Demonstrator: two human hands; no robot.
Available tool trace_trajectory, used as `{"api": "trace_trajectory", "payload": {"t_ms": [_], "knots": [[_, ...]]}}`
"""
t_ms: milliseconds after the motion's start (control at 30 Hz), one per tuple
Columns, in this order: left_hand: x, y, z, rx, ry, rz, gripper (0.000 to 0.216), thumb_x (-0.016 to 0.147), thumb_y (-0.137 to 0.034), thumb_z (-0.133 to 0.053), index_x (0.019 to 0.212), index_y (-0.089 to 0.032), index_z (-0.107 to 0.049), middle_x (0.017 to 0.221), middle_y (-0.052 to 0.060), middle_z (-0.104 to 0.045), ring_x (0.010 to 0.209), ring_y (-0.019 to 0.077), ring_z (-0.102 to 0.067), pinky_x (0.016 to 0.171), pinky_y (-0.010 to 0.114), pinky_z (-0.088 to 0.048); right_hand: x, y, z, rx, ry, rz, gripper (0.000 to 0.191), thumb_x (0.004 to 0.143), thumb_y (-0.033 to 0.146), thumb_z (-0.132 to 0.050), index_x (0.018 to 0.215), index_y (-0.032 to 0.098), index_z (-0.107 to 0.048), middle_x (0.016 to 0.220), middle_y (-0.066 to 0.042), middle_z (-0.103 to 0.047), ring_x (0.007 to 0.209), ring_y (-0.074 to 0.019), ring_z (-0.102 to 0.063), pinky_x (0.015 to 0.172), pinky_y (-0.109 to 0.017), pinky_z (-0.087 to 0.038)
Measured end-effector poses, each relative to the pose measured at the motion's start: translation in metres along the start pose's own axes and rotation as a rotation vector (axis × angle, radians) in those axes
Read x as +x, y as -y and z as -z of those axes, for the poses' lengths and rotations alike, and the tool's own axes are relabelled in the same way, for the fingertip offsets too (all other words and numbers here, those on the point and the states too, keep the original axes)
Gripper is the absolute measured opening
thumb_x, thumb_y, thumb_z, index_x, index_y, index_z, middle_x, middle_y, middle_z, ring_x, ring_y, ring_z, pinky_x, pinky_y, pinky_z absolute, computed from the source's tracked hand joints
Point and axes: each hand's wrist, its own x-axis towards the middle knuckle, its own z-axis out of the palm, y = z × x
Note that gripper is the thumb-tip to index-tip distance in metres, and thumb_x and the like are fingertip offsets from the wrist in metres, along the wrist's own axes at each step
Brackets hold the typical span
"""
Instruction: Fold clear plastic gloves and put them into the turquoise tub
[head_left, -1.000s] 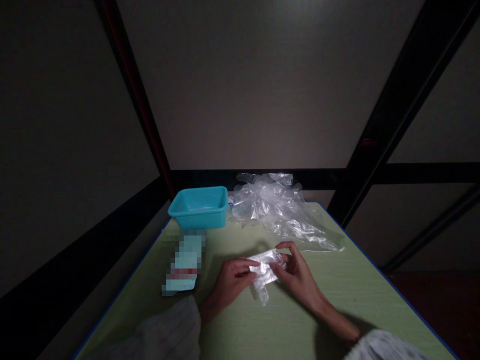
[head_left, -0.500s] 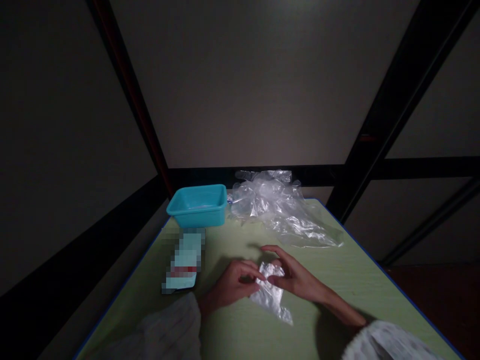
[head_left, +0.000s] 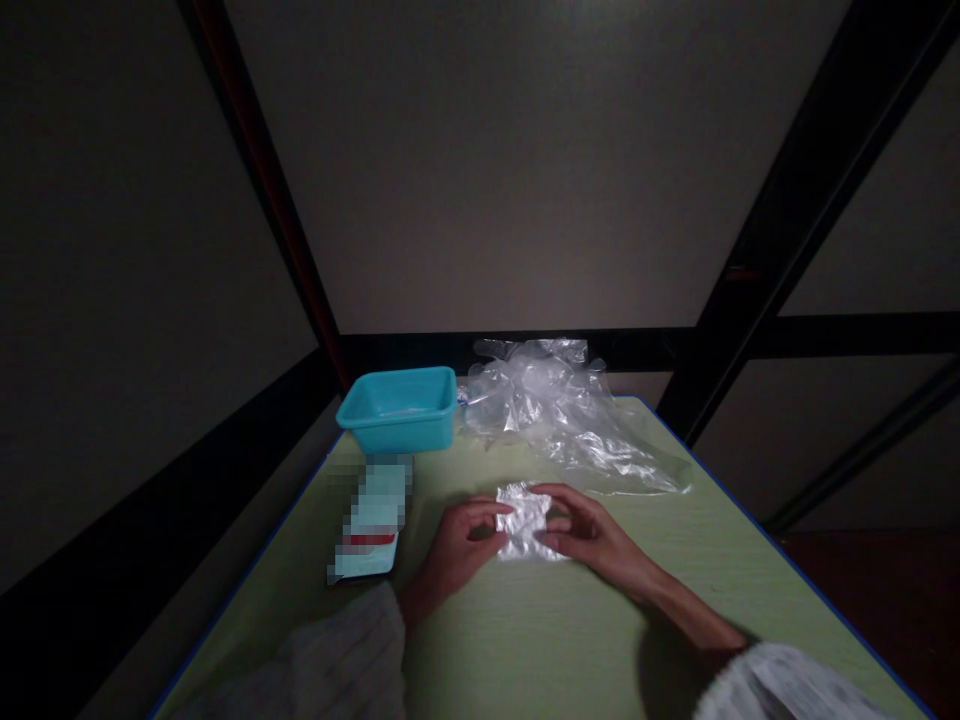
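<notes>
A small, roughly square piece of crinkled clear plastic film (head_left: 523, 520) is between my two hands, low over the table or on it. Its left edge is pinched by the fingers and thumb of my left hand (head_left: 466, 545). On the opposite side, my right hand (head_left: 596, 535) curls its fingers and thumb around the right edge. The film shines brightly and looks folded, with no loose tail showing. What kind of plastic item it is cannot be made out.
A turquoise plastic basin (head_left: 405, 433) stands at the table's back left. In front of it lies a phone-like slab (head_left: 375, 510), partly pixelated. A heap of clear plastic (head_left: 540, 400) spreads across the back right. The green table (head_left: 480, 650) has blue edges, with a wall behind.
The film's lower tail, which hung towards me, is now folded up, leaving a compact square. Both hands have shifted slightly, and my right fingers have come down onto the film's edge.
</notes>
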Motion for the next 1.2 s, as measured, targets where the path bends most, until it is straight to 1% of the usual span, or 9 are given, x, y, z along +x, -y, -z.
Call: {"api": "trace_trajectory", "payload": {"t_ms": [200,467,700,867,933,1000,1067,1133,1200], "knots": [[-0.0017,-0.0007,-0.0024,-0.017,0.009,-0.004,0.028,0.061,-0.009,-0.061,0.087,-0.012,-0.072,0.095,0.009,-0.066,0.075,0.0176,-0.062,0.059,0.022,-0.047,-0.0011,-0.0006,-0.0009,-0.082,-0.081,-0.007,0.056,0.068,0.032,-0.074,0.119,0.021,-0.054,0.066,0.004,-0.055,0.056,-0.0087,-0.045,0.051,-0.021,-0.033],[-0.0006,0.0028,-0.0012,-0.011,-0.008,-0.043,0.028,0.062,-0.01,-0.062,0.087,-0.012,-0.073,0.094,0.009,-0.065,0.073,0.016,-0.06,0.055,0.019,-0.045,-0.0014,0.0061,-0.0011,-0.12,-0.098,0.016,0.054,0.07,0.036,-0.071,0.12,0.018,-0.058,0.065,0.004,-0.055,0.055,-0.0082,-0.041,0.052,-0.022,-0.031],[-0.0016,0.0019,0.0004,0.008,-0.009,-0.04,0.028,0.064,-0.01,-0.063,0.09,-0.013,-0.072,0.095,0.009,-0.066,0.082,0.0196,-0.062,0.06,0.021,-0.048,-0.0027,0.0059,-0.0019,-0.111,-0.122,0.002,0.053,0.071,0.036,-0.072,0.119,0.019,-0.06,0.062,0.004,-0.058,0.053,-0.0078,-0.042,0.051,-0.021,-0.032],[-0.0015,0.0005,0.0008,-0.001,-0.032,-0.043,0.028,0.065,-0.011,-0.062,0.091,-0.014,-0.072,0.1,0.01,-0.065,0.085,0.0199,-0.062,0.061,0.021,-0.049,-0.0038,0.0026,-0.0011,-0.074,-0.109,-0.01,0.052,0.071,0.034,-0.072,0.12,0.022,-0.059,0.077,0.0,-0.069,0.063,-0.0103,-0.054,0.061,-0.023,-0.041],[-0.0012,-0.0003,0.0003,-0.016,-0.039,-0.039,0.028,0.064,-0.011,-0.062,0.09,-0.013,-0.072,0.102,0.01,-0.064,0.084,0.0195,-0.062,0.061,0.021,-0.049,-0.0038,0.0008,-0.0006,-0.064,-0.11,0.0,0.049,0.07,0.034,-0.073,0.117,0.024,-0.061,0.089,-0.003,-0.07,0.07,-0.013,-0.059,0.067,-0.026,-0.045],[-0.0011,-0.0009,-0.0001,-0.024,-0.045,-0.041,0.029,0.064,-0.012,-0.062,0.09,-0.013,-0.072,0.102,0.01,-0.064,0.084,0.0192,-0.062,0.061,0.02,-0.049,-0.0035,-0.0003,-0.0006,-0.056,-0.126,0.019,0.045,0.068,0.035,-0.074,0.111,0.026,-0.065,0.107,-0.006,-0.067,0.08,-0.016,-0.062,0.072,-0.029,-0.047],[-0.0012,-0.0015,-0.0003,-0.029,-0.044,-0.041,0.029,0.064,-0.013,-0.062,0.091,-0.013,-0.072,0.102,0.01,-0.064,0.082,0.0188,-0.062,0.061,0.021,-0.049,-0.0032,-0.0003,-0.0011,-0.045,-0.155,0.04,0.041,0.066,0.036,-0.075,0.105,0.027,-0.068,0.125,-0.008,-0.057,0.086,-0.0178,-0.063,0.076,-0.031,-0.048],[-0.0014,-0.0022,-0.0002,-0.031,-0.041,-0.041,0.028,0.063,-0.014,-0.063,0.09,-0.013,-0.072,0.102,0.01,-0.064,0.081,0.019,-0.062,0.06,0.021,-0.05,-0.0029,0.0005,-0.0018,-0.036,-0.183,0.049,0.039,0.065,0.035,-0.076,0.102,0.028,-0.069,0.134,-0.009,-0.049,0.087,-0.0184,-0.063,0.076,-0.032,-0.049],[-0.0016,-0.0031,0.0001,-0.036,-0.039,-0.045,0.028,0.063,-0.014,-0.064,0.09,-0.013,-0.072,0.102,0.01,-0.064,0.083,0.0196,-0.061,0.061,0.021,-0.05,-0.0028,0.0014,-0.0024,-0.012,-0.196,0.049,0.038,0.064,0.034,-0.077,0.101,0.028,-0.069,0.136,-0.009,-0.047,0.087,-0.0185,-0.063,0.076,-0.032,-0.049]]}}
